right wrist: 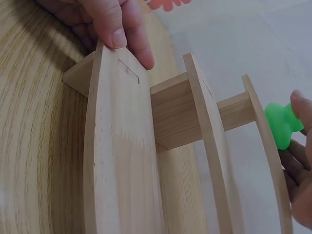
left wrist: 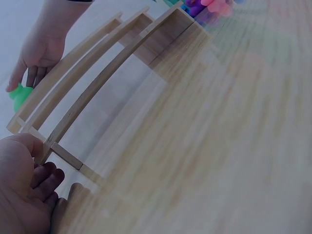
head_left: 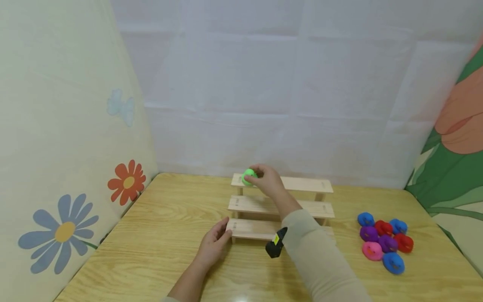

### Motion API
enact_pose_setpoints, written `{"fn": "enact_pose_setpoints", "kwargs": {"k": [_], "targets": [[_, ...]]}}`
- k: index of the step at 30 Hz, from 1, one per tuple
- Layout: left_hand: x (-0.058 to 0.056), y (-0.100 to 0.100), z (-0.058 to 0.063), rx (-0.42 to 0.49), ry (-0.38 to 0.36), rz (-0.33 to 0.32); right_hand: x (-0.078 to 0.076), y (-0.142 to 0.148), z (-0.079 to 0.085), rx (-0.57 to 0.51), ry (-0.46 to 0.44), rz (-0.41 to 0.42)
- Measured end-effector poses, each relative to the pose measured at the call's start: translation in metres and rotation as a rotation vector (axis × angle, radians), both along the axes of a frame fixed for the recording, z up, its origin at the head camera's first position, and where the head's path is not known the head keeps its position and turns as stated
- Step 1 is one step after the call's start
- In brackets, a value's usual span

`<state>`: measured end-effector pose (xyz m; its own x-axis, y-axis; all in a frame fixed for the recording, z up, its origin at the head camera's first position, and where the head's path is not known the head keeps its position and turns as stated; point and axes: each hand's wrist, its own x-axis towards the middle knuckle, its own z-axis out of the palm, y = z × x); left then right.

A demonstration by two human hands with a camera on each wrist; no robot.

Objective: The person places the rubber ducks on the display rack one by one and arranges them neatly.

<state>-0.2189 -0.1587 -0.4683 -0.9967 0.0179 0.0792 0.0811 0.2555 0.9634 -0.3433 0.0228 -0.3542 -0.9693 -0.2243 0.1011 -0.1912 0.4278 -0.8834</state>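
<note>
A three-tier wooden stand (head_left: 249,228) is set on the table. My right hand (head_left: 268,182) pinches a small green rubber duck (head_left: 248,177) between thumb and fingers, at the left end of the top tier. In the right wrist view the duck (right wrist: 282,124) is right at that tier's surface. My left hand (head_left: 214,243) grips the left end of the lowest tier. Its thumb (right wrist: 113,29) lies on the board's end in the right wrist view, with another finger along the far side.
Right of the stand lies a group of rubber ducks, among them a pink duck (head_left: 372,251), a red duck (head_left: 403,243), a purple duck (head_left: 387,243) and a blue duck (head_left: 393,263). A white cloth (head_left: 264,84) hangs behind the wood-grain table (head_left: 158,235).
</note>
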Motion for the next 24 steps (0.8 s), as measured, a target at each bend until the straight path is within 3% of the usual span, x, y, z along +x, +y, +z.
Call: {"fn": "enact_pose_setpoints", "kwargs": {"k": [24], "targets": [[0.0010, -0.0010, 0.0002, -0.008, 0.012, 0.002, 0.0032, 0.0031, -0.0046, -0.013, 0.001, -0.023]]}}
